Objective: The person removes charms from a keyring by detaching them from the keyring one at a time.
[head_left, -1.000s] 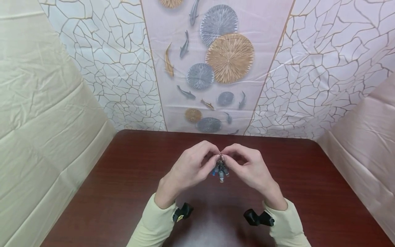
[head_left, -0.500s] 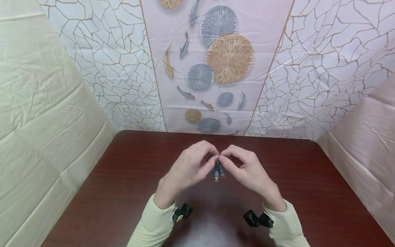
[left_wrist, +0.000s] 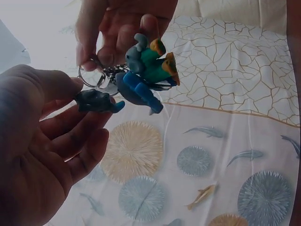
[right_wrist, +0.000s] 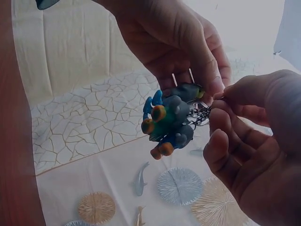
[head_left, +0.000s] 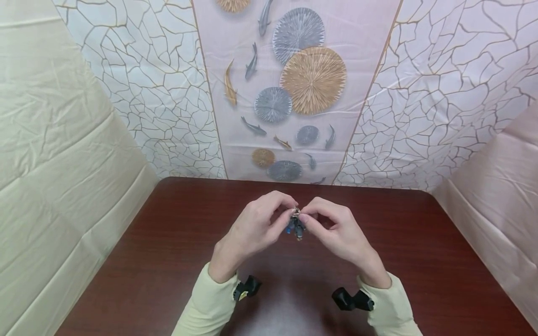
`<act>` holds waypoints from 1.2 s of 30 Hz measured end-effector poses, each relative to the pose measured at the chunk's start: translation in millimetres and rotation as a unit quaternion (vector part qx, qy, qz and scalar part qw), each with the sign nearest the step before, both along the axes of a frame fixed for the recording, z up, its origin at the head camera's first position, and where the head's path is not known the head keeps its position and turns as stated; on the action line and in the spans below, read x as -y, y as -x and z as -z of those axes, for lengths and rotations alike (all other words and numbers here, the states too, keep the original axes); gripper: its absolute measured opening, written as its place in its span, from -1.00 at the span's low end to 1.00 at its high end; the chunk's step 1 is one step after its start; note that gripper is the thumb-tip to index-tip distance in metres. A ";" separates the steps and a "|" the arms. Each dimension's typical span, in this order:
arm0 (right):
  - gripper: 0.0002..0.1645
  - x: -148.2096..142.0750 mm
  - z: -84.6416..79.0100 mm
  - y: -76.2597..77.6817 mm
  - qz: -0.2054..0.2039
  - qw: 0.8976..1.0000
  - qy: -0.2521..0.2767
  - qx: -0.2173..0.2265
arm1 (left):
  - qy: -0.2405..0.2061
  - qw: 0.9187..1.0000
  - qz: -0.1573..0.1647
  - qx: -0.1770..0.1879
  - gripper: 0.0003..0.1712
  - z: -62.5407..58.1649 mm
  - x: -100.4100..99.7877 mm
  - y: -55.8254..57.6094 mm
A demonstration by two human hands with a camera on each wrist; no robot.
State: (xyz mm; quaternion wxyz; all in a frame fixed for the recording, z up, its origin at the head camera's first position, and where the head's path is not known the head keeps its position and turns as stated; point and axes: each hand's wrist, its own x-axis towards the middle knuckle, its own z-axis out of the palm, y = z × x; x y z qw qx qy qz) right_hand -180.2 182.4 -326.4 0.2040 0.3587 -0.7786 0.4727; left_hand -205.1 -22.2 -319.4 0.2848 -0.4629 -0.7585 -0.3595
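Between both hands hangs a keychain (head_left: 298,229) with several small rubbery animal figures on short chains. My left hand (head_left: 254,228) pinches its metal ring (left_wrist: 88,77) between thumb and fingertips. From the other side, my right hand (head_left: 338,228) also pinches at the ring, thumb against forefinger. In the left wrist view, one grey figure (left_wrist: 150,63) has a green body and orange feet. Beside it hangs a grey and blue figure (left_wrist: 138,92), and a dark figure (left_wrist: 96,101) lies near the left fingers. Fingertips partly cover the ring.
Both hands are held above a dark reddish-brown table (head_left: 176,224). Behind it hangs a patterned cloth (head_left: 311,140) with fish and round motifs. Pale cloth walls (head_left: 63,154) flank the table. A black wrist camera (head_left: 353,298) sits on each sleeve.
The right hand has shifted slightly left and its grip at the ring has changed. The keychain has turned and moved a little left; more of the ring shows between the fingertips.
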 end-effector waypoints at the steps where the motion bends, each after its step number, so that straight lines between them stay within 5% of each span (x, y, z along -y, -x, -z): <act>1: -0.81 -0.1 0.3 0.4 -0.005 1.000 0.001 -0.005 | -0.003 1.000 0.001 0.006 -0.94 0.3 0.1 0.2; 8: -0.79 -0.6 2.1 0.8 -0.024 1.000 0.020 0.006 | -0.027 0.999 0.026 0.031 -0.93 1.3 -1.3 -1.6; 29: -0.80 -6.5 -6.0 -4.3 -0.057 0.990 0.032 0.125 | -0.036 0.997 0.050 -0.042 -0.93 -3.5 -5.7 -6.7; 36: -0.80 -9.1 -5.1 -4.0 -0.059 0.990 0.042 0.118 | -0.037 0.997 0.050 -0.053 -0.95 -3.7 -7.3 -7.0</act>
